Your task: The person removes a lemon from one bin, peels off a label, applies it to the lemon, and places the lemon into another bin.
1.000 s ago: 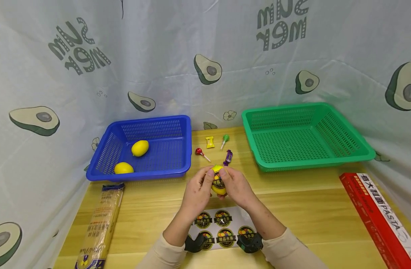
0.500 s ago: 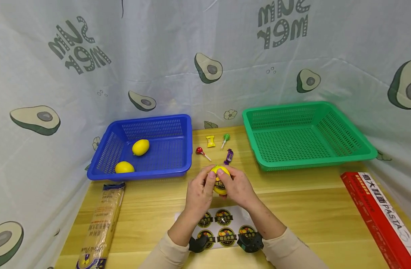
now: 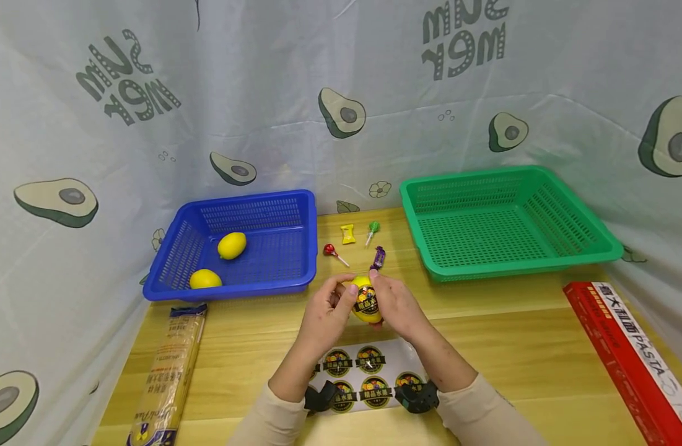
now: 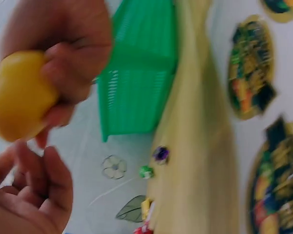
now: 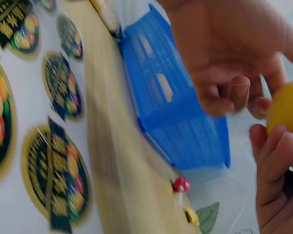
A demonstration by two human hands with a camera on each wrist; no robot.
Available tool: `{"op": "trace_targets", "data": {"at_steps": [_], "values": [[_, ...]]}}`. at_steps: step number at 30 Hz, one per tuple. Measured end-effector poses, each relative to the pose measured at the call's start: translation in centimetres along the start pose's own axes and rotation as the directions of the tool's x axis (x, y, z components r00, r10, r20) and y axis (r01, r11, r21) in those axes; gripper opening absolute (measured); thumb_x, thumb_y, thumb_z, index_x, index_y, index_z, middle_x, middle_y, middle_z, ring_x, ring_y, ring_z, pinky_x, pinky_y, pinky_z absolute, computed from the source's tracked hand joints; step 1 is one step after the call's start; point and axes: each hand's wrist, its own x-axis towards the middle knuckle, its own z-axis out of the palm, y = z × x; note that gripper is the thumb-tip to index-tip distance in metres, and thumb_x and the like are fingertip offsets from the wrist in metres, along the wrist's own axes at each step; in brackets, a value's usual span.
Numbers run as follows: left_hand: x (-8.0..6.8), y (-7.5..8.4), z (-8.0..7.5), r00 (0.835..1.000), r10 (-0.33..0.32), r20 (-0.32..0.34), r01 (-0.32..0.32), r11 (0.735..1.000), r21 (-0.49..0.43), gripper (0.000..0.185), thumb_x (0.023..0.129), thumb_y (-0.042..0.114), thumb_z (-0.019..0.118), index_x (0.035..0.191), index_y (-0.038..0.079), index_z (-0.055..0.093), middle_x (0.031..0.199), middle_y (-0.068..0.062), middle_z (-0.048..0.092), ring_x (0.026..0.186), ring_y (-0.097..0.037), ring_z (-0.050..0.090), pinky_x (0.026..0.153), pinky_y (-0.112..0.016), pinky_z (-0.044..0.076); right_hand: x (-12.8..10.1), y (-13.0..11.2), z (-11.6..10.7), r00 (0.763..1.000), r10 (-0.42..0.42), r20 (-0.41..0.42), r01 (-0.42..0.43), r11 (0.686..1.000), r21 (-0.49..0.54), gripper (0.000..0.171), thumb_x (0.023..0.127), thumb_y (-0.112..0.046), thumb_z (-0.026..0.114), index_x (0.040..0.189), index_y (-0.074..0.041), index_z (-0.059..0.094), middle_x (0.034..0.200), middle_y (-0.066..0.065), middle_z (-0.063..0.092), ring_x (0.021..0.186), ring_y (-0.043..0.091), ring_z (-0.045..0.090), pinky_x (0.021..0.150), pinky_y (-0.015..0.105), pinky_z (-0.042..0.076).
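Note:
In the head view a yellow lemon with a round black fruit sticker on it is held above the table between both hands. The right hand grips it from the right, its thumb up along the lemon's upper edge. From the left, the left hand pinches the lemon's side with thumb and forefinger, the other fingers curled. The left wrist view shows the lemon inside the right hand's curled fingers, with the left hand's fingertips close below it. Beneath the wrists lies a white sheet of matching stickers.
Two lemons lie in a blue basket at left. A green basket stands at right. Several candies, including a red lollipop, lie between. Packaged noodles and a red pasta box flank the table.
The right thumb has moved off the sticker to the lemon's upper edge, and the lemon has turned slightly, so more of the sticker shows. Both hands stay in nearly the same place.

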Motion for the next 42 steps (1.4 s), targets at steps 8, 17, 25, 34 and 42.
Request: {"op": "trace_targets", "data": {"at_steps": [8, 17, 25, 34, 42], "values": [[0.0, 0.5, -0.7, 0.989, -0.067, 0.135, 0.092, 0.978, -0.186, 0.033, 0.104, 0.018, 0.06, 0.135, 0.005, 0.061, 0.129, -0.019, 0.058, 0.076, -0.016, 0.071, 0.071, -0.037, 0.062, 0.6, 0.0, -1.2, 1.0, 0.013, 0.006, -0.012, 0.993, -0.114, 0.076, 0.111, -0.051, 0.018, 0.099, -0.001, 0.074, 0.064, 0.009, 0.059, 0.048, 0.019, 0.051, 0.045, 0.032, 0.048], [-0.1, 0.5, 0.0, 0.987, -0.131, 0.096, 0.155, 0.932, -0.329, 0.036, 0.111, 0.024, 0.043, 0.136, -0.002, 0.044, 0.131, -0.027, 0.051, 0.086, -0.042, 0.073, 0.08, -0.041, 0.063, 0.6, -0.3, -0.7, 0.998, -0.056, -0.022, 0.054, 0.993, -0.103, 0.052, 0.109, -0.044, 0.041, 0.102, 0.0, 0.069, 0.059, 0.006, 0.056, 0.049, 0.017, 0.053, 0.049, 0.031, 0.049], [-0.2, 0.5, -0.8, 0.994, 0.022, 0.105, -0.013, 0.996, -0.089, 0.05, 0.097, 0.018, 0.071, 0.144, 0.019, 0.055, 0.141, -0.013, 0.052, 0.078, -0.013, 0.064, 0.069, -0.024, 0.058, 0.4, 0.0, -0.7, 0.985, -0.171, 0.002, 0.165, 0.948, -0.271, 0.045, 0.107, -0.043, 0.047, 0.124, -0.01, 0.072, 0.075, 0.003, 0.066, 0.069, 0.015, 0.059, 0.063, 0.03, 0.05], [-0.3, 0.5, -0.8, 0.993, 0.072, 0.089, -0.068, 0.997, -0.043, 0.051, 0.084, 0.014, 0.085, 0.132, 0.021, 0.068, 0.128, -0.008, 0.061, 0.094, -0.011, 0.062, 0.071, -0.025, 0.06, 0.4, 0.2, -0.9, 0.988, -0.152, -0.022, 0.145, 0.968, -0.207, 0.057, 0.111, -0.036, 0.031, 0.09, -0.004, 0.073, 0.074, 0.007, 0.067, 0.065, 0.014, 0.058, 0.056, 0.027, 0.049], [0.0, 0.3, -0.6, 0.992, 0.073, 0.101, -0.076, 0.997, 0.022, 0.049, 0.084, 0.014, 0.083, 0.13, 0.02, 0.066, 0.127, -0.007, 0.06, 0.1, -0.015, 0.063, 0.075, -0.028, 0.061, -0.4, 0.9, -1.7, 0.998, -0.042, -0.041, 0.04, 0.998, -0.049, 0.059, 0.113, -0.039, 0.026, 0.125, 0.003, 0.065, 0.084, 0.018, 0.064, 0.067, 0.022, 0.059, 0.058, 0.033, 0.055]]}}
